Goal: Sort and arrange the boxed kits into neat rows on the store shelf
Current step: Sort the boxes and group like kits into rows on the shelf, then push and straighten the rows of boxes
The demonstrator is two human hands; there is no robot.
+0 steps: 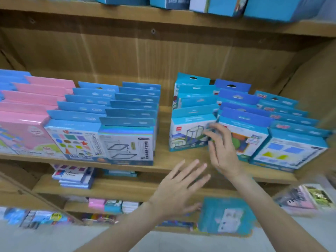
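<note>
Squaring the cube-frame kit to the shelf's front edge is best done gently, right hand seemingly touching it loose-fingered, left hand spread, nothing gripped.

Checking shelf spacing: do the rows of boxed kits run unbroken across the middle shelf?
No: a bare stretch of middle shelf separates the frame-picture box row from the rows by the right hand.
</note>
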